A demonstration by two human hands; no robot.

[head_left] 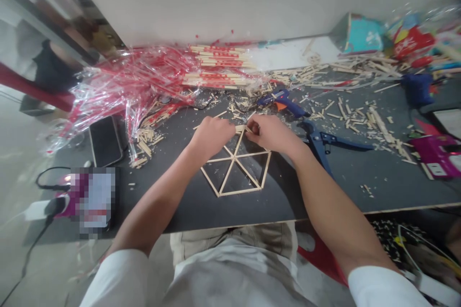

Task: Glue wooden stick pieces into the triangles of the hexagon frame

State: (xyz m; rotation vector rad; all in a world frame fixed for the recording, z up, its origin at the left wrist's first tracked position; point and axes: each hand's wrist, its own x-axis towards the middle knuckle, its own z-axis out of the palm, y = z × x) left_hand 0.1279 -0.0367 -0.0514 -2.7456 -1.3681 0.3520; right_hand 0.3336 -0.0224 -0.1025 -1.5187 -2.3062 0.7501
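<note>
One hexagonal stick frame [234, 157], spoked, on dark tabletop [396, 192]; left hand [215, 135], right hand [271, 135] at far edge, each grip's closure indiscernible

Stick frame [234, 157]: matt wood. Tabletop [345, 189]: smooth, matt. Wrappers [151, 72]: glossy, crinkled plastic.

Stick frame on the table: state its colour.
The stick frame is pale beige, as the head view shows.

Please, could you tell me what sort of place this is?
It looks like a craft workbench, perhaps in a small workshop. The dark table is scattered with cut stick pieces, a blue glue gun lies there, and a six-sided stick frame is under the person's hands.
</note>
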